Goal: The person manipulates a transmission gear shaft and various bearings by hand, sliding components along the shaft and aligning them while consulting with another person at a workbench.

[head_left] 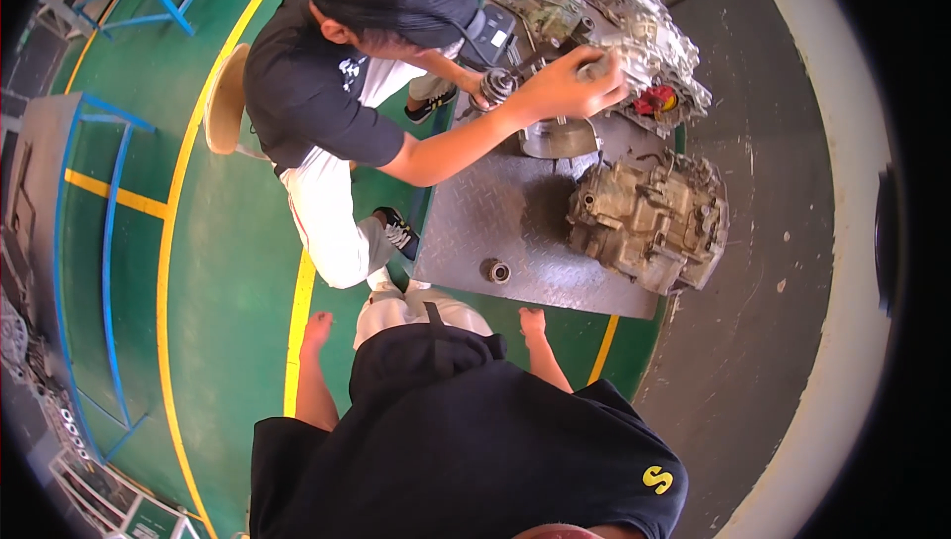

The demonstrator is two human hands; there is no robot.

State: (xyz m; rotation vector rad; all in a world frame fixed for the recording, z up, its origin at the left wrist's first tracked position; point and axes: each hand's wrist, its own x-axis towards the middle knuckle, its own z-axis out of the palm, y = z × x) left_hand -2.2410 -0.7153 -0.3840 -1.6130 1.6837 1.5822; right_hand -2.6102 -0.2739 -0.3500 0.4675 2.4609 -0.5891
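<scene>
My left hand (317, 328) hangs low beside my leg, its fingers slightly apart and nothing visible in it. My right hand (532, 321) hangs just off the near edge of the metal table (466, 207); it is foreshortened, so its finger posture is unclear, and I see no object in it. Nearest to that hand, a small ring-shaped metal part (496, 270) sits on the tabletop. Farther right rests a bulky gearbox housing (654, 222). Across from me a seated person in a black cap holds a round gear-like part (497, 86) in one hand; their other hand is blurred around something grey.
More metal casings (644, 29) and a curved metal cover (560, 139) crowd the far part of the table. The person sits on a round stool (226, 98). A blue-framed bench (89, 242) stands at left on the green floor with yellow lines. A grey wall runs along the right.
</scene>
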